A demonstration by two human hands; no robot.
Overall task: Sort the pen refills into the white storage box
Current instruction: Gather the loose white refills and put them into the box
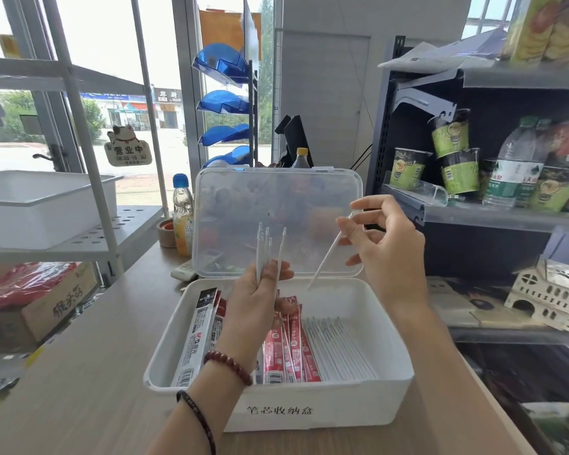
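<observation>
The white storage box [309, 412] stands on the wooden counter with its clear lid [276, 208] raised at the back. Inside lie a row of white pen refills [339, 349] on the right, red refill packets [288, 343] in the middle and a grey-white packet [197, 336] on the left. Over the box, my left hand [257, 300] holds a small bunch of white refills [268, 251] upright. My right hand [385, 244] pinches a single white refill [324, 261], slanted down toward the box.
A drink bottle [182, 218] and a tape roll [167, 233] stand behind the box at left. A white rack with a tray [43, 205] is at far left. A dark shelf [493, 211] with noodle cups and water bottles is at right.
</observation>
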